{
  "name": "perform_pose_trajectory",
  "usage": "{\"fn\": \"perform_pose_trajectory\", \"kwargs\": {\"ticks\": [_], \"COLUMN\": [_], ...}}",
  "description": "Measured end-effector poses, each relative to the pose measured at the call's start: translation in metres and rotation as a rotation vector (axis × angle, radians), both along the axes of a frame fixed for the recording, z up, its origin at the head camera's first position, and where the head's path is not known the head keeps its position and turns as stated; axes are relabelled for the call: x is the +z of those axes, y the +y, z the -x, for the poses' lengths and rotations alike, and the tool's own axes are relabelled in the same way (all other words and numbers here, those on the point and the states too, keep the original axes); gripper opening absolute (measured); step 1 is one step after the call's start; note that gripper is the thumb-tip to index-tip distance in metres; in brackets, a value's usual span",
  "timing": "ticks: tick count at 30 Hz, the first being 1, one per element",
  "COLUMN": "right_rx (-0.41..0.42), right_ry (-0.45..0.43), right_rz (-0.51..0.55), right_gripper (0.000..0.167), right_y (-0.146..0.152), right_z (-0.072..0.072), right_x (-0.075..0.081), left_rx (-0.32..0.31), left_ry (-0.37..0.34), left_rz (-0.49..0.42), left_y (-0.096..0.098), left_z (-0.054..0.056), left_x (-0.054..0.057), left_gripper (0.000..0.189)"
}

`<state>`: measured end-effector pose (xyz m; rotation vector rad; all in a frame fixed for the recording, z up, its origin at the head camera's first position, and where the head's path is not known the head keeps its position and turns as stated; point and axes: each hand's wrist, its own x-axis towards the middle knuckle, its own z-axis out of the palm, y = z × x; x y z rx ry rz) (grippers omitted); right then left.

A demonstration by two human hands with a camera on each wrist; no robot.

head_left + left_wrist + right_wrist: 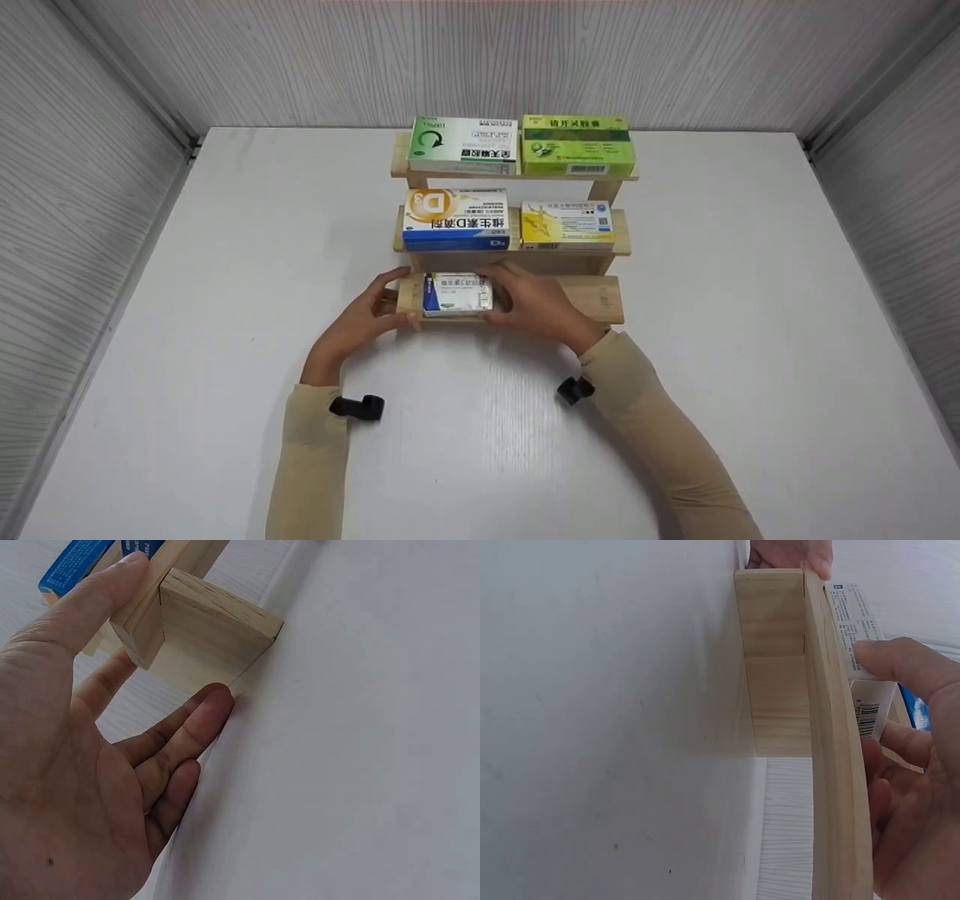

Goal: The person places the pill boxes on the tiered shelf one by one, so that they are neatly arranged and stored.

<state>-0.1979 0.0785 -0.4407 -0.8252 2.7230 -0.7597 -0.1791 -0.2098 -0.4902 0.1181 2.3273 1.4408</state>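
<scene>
A small white medicine box with a dark blue end lies on the left part of the bottom step of a wooden tiered rack. My right hand holds its right end, thumb at the front and fingers behind. In the right wrist view, the thumb presses the box's printed side, near a barcode on its end. My left hand grips the left end of the bottom step. In the left wrist view, its thumb lies along the board's front edge; the other fingers are behind and below.
On the middle step stand a blue-and-white vitamin D box and a yellow-and-white box. The top step bears a green-and-white box and a lime green box. The rack stands on a white table before a grained wall.
</scene>
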Motion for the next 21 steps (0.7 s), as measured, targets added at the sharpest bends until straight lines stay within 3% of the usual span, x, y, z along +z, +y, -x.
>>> {"fn": "perform_pose_trajectory", "kwargs": {"ticks": [6, 12, 17, 21], "right_rx": [0.003, 0.001, 0.036, 0.058], "right_ry": [-0.008, -0.129, -0.225, -0.267], "right_rz": [0.0, 0.077, 0.19, 0.225], "right_gripper": [0.068, 0.071, 0.065, 0.057], "right_y": [0.002, 0.019, 0.058, 0.106], "right_z": [0.001, -0.003, -0.013, -0.02], "right_x": [-0.001, 0.003, 0.011, 0.018], "left_rx": [-0.001, -0.01, -0.015, 0.029], "left_ry": [0.001, -0.005, 0.009, 0.059], "left_rz": [-0.006, 0.001, -0.031, -0.051], "left_y": [0.0, 0.0, -0.009, -0.018], "left_z": [0.001, 0.003, -0.003, -0.008], "left_x": [-0.002, -0.004, -0.003, 0.001], "left_gripper": [0.08, 0.081, 0.083, 0.074]}}
